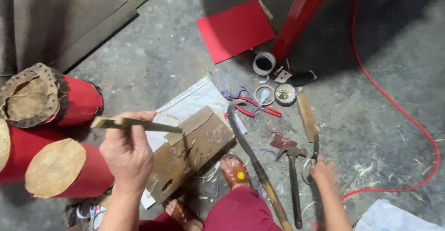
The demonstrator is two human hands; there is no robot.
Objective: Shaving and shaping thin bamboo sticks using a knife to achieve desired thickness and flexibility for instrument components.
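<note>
The left hand (127, 150) had its fingers clenched around a flat metal file (134, 124), held level over a worn brown leather piece (192, 150) that lay on a white sheet (187, 102) on the floor. The right hand (323, 171) was down at about 4 o'clock from the leather, fingers closing on a dark tool that looked like scissors (315, 154), though I couldn't really tell how firm the grip was. If it were me, I'd have kept a foot on the leather so it didn't skate around, and brought the second tool in slowly rather than grabbing blind. A sandalled foot (235, 171) sat right at its 5 o'clock edge. Around it: a claw hammer (294, 175), a long curved-blade tool (252, 161), red-handled pliers (259, 108) at 1 o'clock, tape rolls (264, 64), and red drums (69, 166) at 9 o'clock. Bare, gritty concrete floor (162, 50), a red cable (398, 108) snaking off at 3 o'clock.
</note>
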